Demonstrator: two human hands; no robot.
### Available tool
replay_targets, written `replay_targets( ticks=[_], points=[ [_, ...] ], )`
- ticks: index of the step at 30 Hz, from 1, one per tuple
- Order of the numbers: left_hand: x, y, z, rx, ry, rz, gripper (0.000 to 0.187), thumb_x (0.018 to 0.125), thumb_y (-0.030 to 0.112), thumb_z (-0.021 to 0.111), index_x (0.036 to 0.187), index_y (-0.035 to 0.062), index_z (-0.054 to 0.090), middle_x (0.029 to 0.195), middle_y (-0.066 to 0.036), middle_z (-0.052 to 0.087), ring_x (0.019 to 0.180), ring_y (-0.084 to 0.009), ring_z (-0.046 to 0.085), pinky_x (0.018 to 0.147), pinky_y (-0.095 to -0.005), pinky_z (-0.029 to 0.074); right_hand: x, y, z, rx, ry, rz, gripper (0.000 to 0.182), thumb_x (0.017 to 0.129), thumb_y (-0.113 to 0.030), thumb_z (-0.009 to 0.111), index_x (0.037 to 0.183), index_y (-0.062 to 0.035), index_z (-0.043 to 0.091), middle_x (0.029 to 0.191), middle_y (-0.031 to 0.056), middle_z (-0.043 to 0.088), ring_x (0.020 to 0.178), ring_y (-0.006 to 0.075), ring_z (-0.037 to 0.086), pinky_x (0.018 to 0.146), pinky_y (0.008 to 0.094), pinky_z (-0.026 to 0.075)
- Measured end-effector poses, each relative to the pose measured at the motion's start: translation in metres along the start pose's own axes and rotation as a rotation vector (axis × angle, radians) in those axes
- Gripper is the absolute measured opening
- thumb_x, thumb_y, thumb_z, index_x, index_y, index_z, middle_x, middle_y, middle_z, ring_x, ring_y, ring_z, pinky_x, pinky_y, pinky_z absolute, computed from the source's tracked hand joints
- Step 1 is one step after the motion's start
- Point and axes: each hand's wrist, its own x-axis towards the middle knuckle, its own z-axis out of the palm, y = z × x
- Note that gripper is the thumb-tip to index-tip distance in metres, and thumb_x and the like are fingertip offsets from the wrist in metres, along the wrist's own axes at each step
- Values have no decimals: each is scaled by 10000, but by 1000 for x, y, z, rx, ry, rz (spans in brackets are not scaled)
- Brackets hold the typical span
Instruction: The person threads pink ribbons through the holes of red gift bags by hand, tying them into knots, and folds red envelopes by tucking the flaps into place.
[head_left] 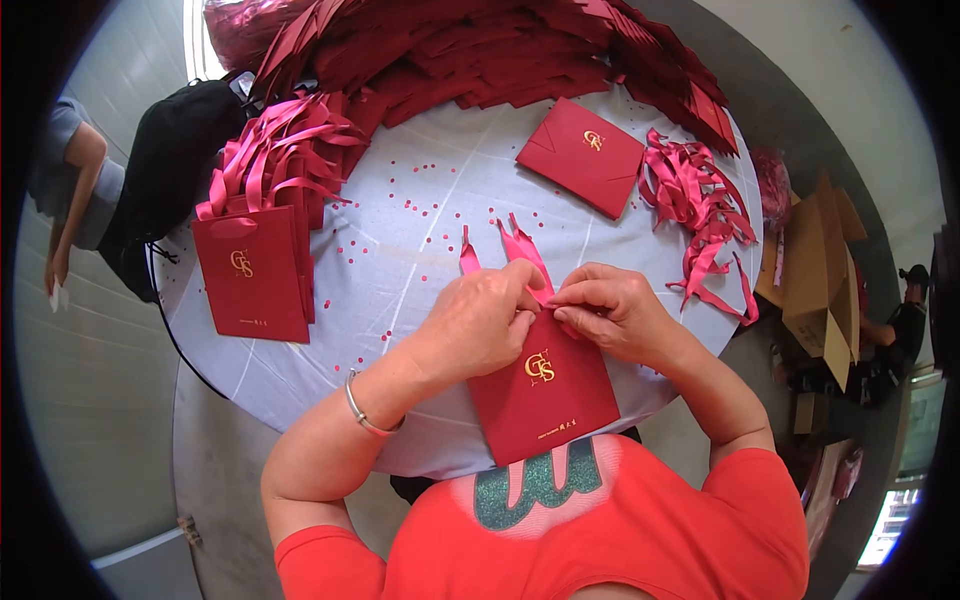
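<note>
A red paper gift bag (560, 395) with gold lettering lies flat at the table's near edge, against my shirt. Both hands work at its top edge. My left hand (485, 315) is closed, thumb and fingers pinching a pink ribbon (530, 252) there. From the right, my right hand (615, 308) pinches the same ribbon close to the bag's top. Ribbon ends stick up beyond my fingers, and another ribbon end (468, 250) rises left of them. My fingers hide the exact spot where ribbon and bag meet.
Red bags with ribbon handles (250, 270) are stacked at left. Flat red bags (585, 155) lie toward the back right, beside loose pink ribbons (700, 200). A large pile of red bags (460, 50) lines the far edge. Cardboard boxes (820, 270) stand right; a person's arm (80, 190) shows left.
</note>
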Motion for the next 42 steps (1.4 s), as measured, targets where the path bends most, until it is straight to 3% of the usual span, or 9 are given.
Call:
replay_targets(
  ticks=[3,5,11,17,30,32,35,39,42],
  points=[
    [2,5,-19,-63,-101,-49,223,818,12,622,1039,6,586,854,-143,727,829,-275,711,736,-347,537,-3,-5,-2,-33,17,-27,136,844,-2,718,981,-3,721,891,93,661,725,155,659,625,273,530],
    [3,-3,-28,-176,-189,-15,218,827,7,642,1040,-6,599,863,-116,740,784,-218,715,659,-324,539,-4,-7,-2,-72,49,-37,135,828,-68,726,959,-34,726,888,104,667,760,241,667,647,326,534],
    [5,2,-66,-506,-535,-397,249,863,-64,570,1108,-28,597,893,-109,727,588,-124,673,471,-231,484,-5,-4,0,-146,36,-71,151,812,0,733,962,-13,714,889,109,661,760,188,655,633,281,520],
    [1,-6,-63,-661,-565,-335,313,868,-86,542,1176,-31,564,991,-135,716,515,-128,648,416,-227,468,-6,-6,-3,-107,48,-16,139,813,11,725,950,5,701,889,108,660,753,186,655,629,279,521],
    [4,-23,-55,-553,-665,-453,207,908,-24,504,1090,-53,598,845,-115,693,633,-172,703,541,-264,548,-3,-12,1,-161,34,-28,173,830,14,708,1003,7,696,868,122,650,737,220,655,624,288,520],
    [5,-21,-56,-577,-671,-509,184,906,-17,511,1055,-52,611,838,-114,691,645,-178,707,552,-261,548,1,-22,4,-292,206,-201,240,802,0,711,1039,-33,695,858,116,647,710,253,653,609,333,526],
    [5,-20,-56,-551,-679,-501,168,902,-6,523,1033,-46,622,810,-105,685,647,-177,708,564,-262,550,1,-33,6,-289,134,-366,336,776,23,717,1104,-34,674,841,126,644,701,259,650,590,348,523],
    [6,-19,-55,-527,-671,-519,158,898,5,534,1016,-31,631,766,-87,677,634,-162,700,556,-257,544,0,-38,26,-164,105,-435,219,742,4,748,941,-23,660,799,95,655,692,252,667,578,333,540],
    [6,-20,-54,-510,-664,-476,142,885,12,545,981,-14,648,723,-60,662,588,-130,668,535,-249,512,0,-33,33,-209,60,-427,241,718,34,764,928,-13,655,818,108,674,702,248,676,575,317,538]
  ],
)
